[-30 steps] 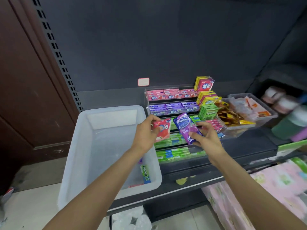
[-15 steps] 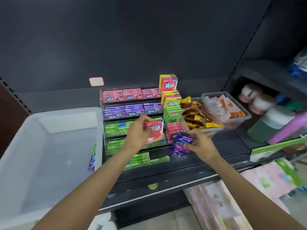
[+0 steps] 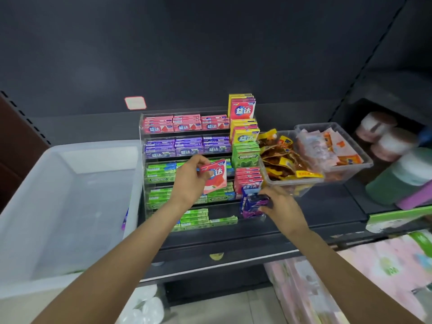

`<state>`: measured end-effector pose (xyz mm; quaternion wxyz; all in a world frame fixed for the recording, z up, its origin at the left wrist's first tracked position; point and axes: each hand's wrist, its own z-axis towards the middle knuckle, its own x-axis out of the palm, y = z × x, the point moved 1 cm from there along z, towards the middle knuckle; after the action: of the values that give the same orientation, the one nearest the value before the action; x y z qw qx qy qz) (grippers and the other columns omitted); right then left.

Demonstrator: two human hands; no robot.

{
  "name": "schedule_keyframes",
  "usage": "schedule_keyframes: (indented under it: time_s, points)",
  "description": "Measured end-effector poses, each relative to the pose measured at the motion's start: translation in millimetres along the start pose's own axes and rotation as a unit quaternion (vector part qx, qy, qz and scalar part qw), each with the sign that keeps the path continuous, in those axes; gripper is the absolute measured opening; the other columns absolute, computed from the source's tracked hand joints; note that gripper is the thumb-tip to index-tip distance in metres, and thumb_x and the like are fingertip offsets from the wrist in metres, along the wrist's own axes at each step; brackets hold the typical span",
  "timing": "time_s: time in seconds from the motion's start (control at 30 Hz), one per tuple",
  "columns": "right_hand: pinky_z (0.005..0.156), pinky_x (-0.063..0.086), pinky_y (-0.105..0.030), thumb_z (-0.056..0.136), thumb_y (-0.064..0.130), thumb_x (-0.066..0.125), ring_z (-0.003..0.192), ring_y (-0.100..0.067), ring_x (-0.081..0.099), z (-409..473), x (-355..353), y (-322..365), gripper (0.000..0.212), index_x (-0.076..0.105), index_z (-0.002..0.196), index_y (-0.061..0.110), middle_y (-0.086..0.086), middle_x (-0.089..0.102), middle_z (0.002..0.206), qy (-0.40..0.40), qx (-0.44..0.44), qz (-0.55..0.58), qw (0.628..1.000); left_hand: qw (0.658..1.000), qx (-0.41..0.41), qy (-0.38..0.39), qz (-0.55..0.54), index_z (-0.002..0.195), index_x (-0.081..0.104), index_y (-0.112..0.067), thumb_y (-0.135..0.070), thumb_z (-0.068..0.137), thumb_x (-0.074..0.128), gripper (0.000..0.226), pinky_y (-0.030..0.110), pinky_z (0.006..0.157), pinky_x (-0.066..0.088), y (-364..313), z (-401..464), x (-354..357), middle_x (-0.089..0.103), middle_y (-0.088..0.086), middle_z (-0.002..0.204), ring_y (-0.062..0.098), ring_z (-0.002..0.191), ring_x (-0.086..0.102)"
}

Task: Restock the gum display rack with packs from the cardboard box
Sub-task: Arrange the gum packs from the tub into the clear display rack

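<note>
Two hands work at the gum rack (image 3: 187,146); the left hand (image 3: 190,181) pinches an upright red gum pack (image 3: 215,176), partly hiding the green rows; the right hand (image 3: 278,204) grips blurred purple packs (image 3: 253,203) at the rack's near right corner, their orientation unclear.

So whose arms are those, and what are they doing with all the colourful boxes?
They belong to a person wearing a camera on their head, so you see what they see, looking down. The left hand holds a pink gum pack in front of the clear gum display rack on a dark shelf. The right hand grips purple gum packs at the rack's lower right. A white plastic bin stands left, clear tubs of snack packets right.
</note>
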<state>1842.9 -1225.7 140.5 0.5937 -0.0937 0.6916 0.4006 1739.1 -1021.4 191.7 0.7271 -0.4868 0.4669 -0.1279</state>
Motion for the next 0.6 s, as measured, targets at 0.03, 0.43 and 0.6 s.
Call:
schedule_keyframes:
  time_s: [0.03, 0.43, 0.6]
  points:
    - [0.083, 0.049, -0.032, 0.082, 0.014, 0.07, 0.108, -0.021, 0.057, 0.0, 1.3, -0.7, 0.039, 0.058, 0.118, 0.017, -0.002, 0.056, 0.125, 0.002, 0.002, -0.01, 1.0, 1.0, 0.0, 0.001, 0.0, 0.107, 0.055, -0.008, -0.008, 0.091, 0.059, 0.016, 0.034, 0.065, 0.054, -0.8, -0.2, 0.4, 0.054, 0.0, 0.1, 0.02, 0.088, 0.06]
    - [0.09, 0.051, -0.033, 0.087, 0.017, 0.064, 0.113, -0.021, 0.057, -1.4, 10.1, 5.7, 0.046, 0.046, 0.13, 0.021, 0.0, 0.045, 0.138, -0.001, 0.021, -0.032, 0.999, 0.999, 0.021, 0.022, -0.018, 0.104, 0.056, -0.006, -0.006, 0.089, 0.06, 0.015, 0.015, 0.058, 0.049, -8.9, -3.8, 12.4, 0.054, -0.001, 0.098, 0.013, 0.08, 0.056]
    - [0.088, 0.053, -0.034, 0.088, 0.015, 0.062, 0.107, -0.022, 0.06, -3.1, 17.1, 5.6, 0.043, 0.046, 0.127, 0.019, -0.003, 0.045, 0.136, -0.015, 0.032, -0.028, 0.999, 0.999, 0.023, 0.026, -0.029, 0.103, 0.056, -0.006, -0.006, 0.089, 0.06, 0.014, 0.024, 0.063, 0.052, -9.4, -8.1, 13.9, 0.056, 0.001, 0.101, 0.015, 0.084, 0.058]
